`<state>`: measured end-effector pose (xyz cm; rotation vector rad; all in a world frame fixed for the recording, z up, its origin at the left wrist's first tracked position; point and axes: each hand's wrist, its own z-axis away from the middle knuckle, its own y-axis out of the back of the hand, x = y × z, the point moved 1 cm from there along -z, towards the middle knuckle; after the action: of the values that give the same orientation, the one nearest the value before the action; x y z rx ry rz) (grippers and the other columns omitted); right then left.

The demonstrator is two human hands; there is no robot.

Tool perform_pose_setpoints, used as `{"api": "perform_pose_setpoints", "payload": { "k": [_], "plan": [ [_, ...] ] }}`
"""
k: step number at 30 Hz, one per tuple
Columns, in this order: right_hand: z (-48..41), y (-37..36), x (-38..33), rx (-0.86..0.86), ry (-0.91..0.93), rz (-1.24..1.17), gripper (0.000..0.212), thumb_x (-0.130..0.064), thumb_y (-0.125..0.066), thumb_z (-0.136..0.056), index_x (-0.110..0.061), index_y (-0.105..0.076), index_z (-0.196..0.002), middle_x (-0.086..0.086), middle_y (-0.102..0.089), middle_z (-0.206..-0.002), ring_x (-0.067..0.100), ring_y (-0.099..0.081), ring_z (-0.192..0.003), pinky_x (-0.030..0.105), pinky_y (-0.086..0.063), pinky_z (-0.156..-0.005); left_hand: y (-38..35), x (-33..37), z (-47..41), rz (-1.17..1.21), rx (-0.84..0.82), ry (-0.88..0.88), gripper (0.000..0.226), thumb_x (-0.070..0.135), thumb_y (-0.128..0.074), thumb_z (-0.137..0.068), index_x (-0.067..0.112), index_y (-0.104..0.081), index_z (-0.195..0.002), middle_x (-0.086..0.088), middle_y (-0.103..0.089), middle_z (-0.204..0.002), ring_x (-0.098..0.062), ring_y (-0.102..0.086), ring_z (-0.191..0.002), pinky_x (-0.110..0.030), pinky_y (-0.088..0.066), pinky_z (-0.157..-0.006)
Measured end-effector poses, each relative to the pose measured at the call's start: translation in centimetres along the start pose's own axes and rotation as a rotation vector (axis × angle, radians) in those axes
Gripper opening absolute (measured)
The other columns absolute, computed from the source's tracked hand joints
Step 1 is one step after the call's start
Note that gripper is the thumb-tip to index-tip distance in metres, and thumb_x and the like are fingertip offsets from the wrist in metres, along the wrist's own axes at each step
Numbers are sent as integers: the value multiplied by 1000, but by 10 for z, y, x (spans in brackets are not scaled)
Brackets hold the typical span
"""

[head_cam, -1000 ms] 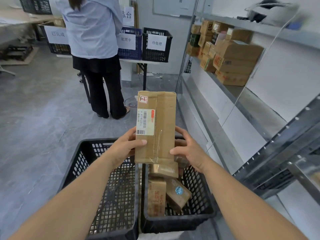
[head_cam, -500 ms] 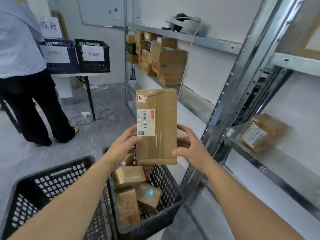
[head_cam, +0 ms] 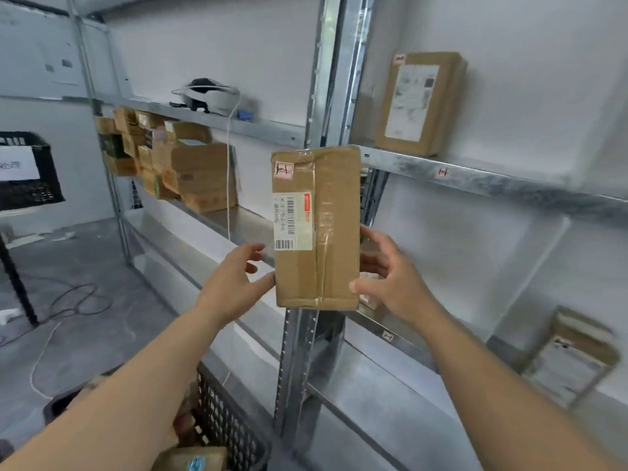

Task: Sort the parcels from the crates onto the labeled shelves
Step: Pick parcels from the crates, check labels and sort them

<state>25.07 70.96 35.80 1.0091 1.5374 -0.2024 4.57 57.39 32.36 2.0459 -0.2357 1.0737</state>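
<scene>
I hold a tall brown cardboard parcel [head_cam: 329,226] upright in front of the metal shelving post [head_cam: 326,79]. It bears a white barcode label and a small red-marked sticker. My right hand [head_cam: 394,283] grips its lower right side, thumb on the front and fingers behind. My left hand [head_cam: 234,283] touches the lower left edge with the thumb, and its fingers are spread off the box. The black crate [head_cam: 231,433] sits low at the bottom, with another parcel [head_cam: 193,460] in it. A small label [head_cam: 442,172] marks the shelf rail [head_cam: 492,185] to the right.
One parcel [head_cam: 418,103] stands on the upper right shelf and another [head_cam: 571,362] leans on the lower right shelf. Stacked boxes [head_cam: 190,171] fill the left bay under a headset [head_cam: 207,96]. A black crate [head_cam: 27,175] stands at far left, cables [head_cam: 78,300] on the floor.
My view has swung right and up from the crates to the shelves, and the parcel has risen with it. My left hand's fingers have loosened off the box.
</scene>
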Motion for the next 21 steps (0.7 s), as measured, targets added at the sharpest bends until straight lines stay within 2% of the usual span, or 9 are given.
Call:
{"api": "perform_pose_setpoints", "payload": {
  "k": [2,4,8,13,18,21],
  "plan": [
    [-1,27,-4,49,11,0,86,-13,-76,-65,-44,-39,-135,-1,-61,-121,16,-61,-111,35,-53,-92,-15,23,-17,-34,-13,-52,64,48,-66,-82,24,-43,-137,5,-54,-126,-11,-54,-105,-41,-50,-92],
    [-1,55,-6,103,29,9,85,-10,-75,-63,-45,-40,-133,1,-64,-115,16,-64,-105,28,-54,-85,-30,46,-32,-55,-23,-91,65,48,-66,-82,24,-42,-138,4,-54,-128,-11,-54,-106,-39,-51,-91],
    [-1,109,-18,211,89,45,82,10,-70,-74,-42,-41,-130,4,-67,-107,11,-67,-94,18,-53,-75,-54,94,-58,-73,-29,-216,66,44,-67,-83,21,-41,-139,2,-52,-132,-14,-53,-110,-36,-49,-90],
    [0,173,-35,344,127,105,82,7,-69,-76,-37,-40,-138,2,-68,-110,11,-68,-97,18,-54,-75,-79,146,-89,-185,-32,-419,69,50,-65,-82,26,-38,-140,3,-51,-134,-14,-54,-113,-43,-49,-93],
    [-2,220,-54,461,133,168,81,3,-68,-80,-37,-36,-143,-2,-69,-103,3,-67,-89,8,-50,-63,-97,192,-120,-264,-27,-552,70,53,-62,-83,28,-33,-142,4,-47,-140,-17,-51,-121,-43,-49,-93],
    [-10,238,-62,523,131,206,82,2,-68,-80,-37,-34,-144,-6,-68,-102,-2,-67,-88,6,-49,-62,-102,215,-142,-274,-41,-607,70,51,-61,-84,28,-32,-144,3,-46,-140,-17,-49,-122,-40,-47,-92]
  ]
}}
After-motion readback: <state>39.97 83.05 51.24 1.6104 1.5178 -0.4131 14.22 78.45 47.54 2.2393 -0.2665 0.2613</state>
